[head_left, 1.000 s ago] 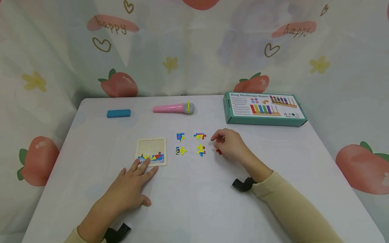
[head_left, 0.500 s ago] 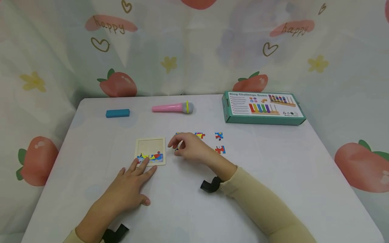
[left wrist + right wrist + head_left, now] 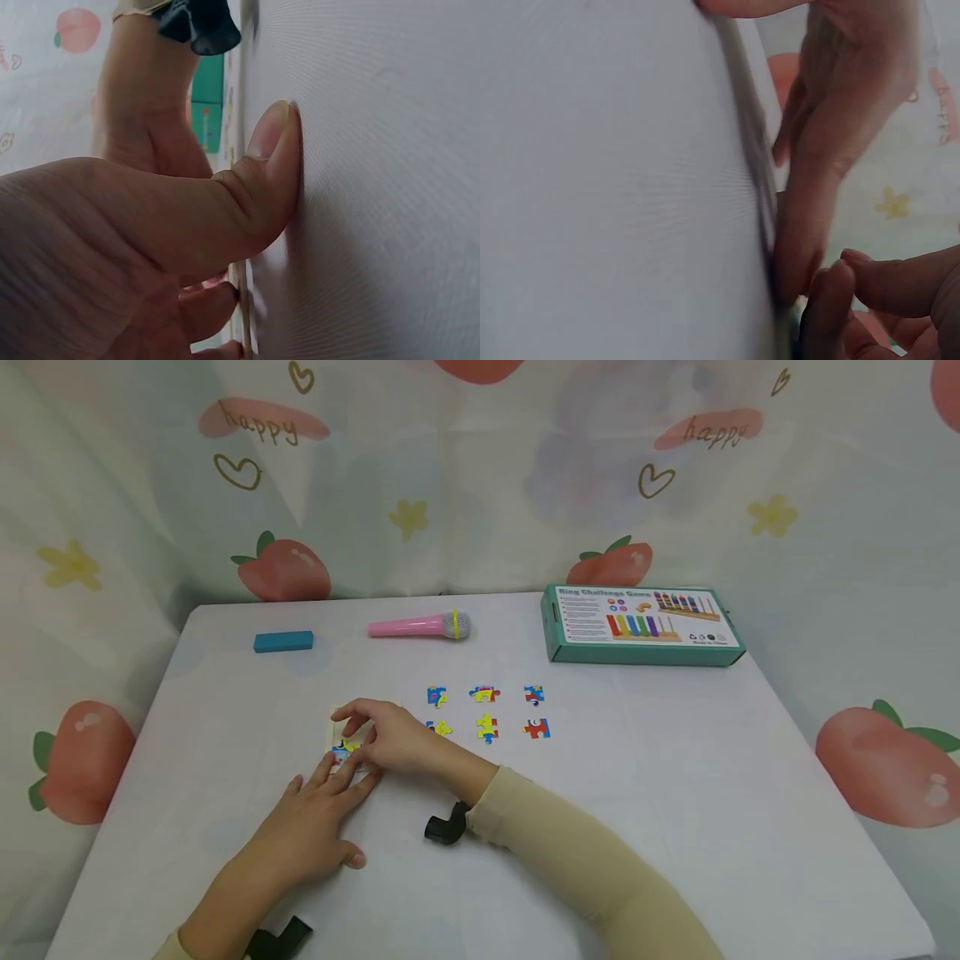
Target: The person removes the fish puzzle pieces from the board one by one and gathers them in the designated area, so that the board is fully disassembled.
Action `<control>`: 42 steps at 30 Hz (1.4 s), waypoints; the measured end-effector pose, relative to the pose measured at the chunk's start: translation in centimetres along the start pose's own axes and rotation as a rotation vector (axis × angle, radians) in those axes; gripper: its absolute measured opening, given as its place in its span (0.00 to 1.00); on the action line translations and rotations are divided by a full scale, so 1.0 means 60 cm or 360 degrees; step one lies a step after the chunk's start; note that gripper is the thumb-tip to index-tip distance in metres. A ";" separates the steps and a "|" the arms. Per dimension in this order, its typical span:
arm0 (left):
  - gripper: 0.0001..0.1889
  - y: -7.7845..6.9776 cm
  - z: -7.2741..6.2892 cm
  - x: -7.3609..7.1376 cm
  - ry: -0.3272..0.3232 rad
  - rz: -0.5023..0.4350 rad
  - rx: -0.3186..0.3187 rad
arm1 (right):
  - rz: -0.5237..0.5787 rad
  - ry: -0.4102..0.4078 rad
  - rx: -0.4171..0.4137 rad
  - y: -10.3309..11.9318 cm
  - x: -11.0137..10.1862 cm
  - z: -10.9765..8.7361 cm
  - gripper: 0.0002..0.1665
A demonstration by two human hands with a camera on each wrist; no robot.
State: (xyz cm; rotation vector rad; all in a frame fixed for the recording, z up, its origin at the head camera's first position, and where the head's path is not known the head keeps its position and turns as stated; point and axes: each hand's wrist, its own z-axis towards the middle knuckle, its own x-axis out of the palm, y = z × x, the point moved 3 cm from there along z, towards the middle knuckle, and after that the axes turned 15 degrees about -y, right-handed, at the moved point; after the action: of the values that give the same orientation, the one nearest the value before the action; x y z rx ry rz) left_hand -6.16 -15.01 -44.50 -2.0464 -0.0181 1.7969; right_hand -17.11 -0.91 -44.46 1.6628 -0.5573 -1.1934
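My left hand (image 3: 311, 822) lies straight-fingered; my right hand (image 3: 397, 742) curls, whether around anything I can't tell; both meet at the puzzle tray (image 3: 331, 735), where I'm probably settling placed pieces (image 3: 345, 749), so next calls for pinching up one of six loose pieces (image 3: 487, 727) alongside

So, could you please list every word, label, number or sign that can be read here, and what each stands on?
"Ring Challenge Game": heading on the label of the green box.
"happy": pink patch on the left of the backdrop, head view.
"happy": pink patch on the backdrop's right, head view.
Smaller print on the box label: too small to read.
Puzzle pieces: printed too small to make out any lettering.
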 end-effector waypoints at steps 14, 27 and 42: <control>0.58 -0.005 -0.008 0.001 -0.0014 0.0086 -0.0213 | -0.0136 0.0012 0.0082 -0.011 0.016 0.008 0.31; 0.58 -0.002 -0.016 -0.001 -0.0079 0.0087 -0.0278 | -0.0552 0.0099 -0.0070 0.004 0.021 0.012 0.27; 0.59 -0.003 -0.015 -0.001 -0.0061 0.0067 -0.0308 | -0.0680 0.0095 -0.0051 0.013 0.028 0.008 0.19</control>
State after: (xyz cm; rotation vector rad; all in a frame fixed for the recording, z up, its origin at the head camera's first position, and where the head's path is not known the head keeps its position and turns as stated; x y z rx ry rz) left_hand -5.28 -15.14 -44.33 -2.1574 -0.1676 1.9264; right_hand -16.71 -2.78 -44.53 1.8385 -0.1438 -1.4390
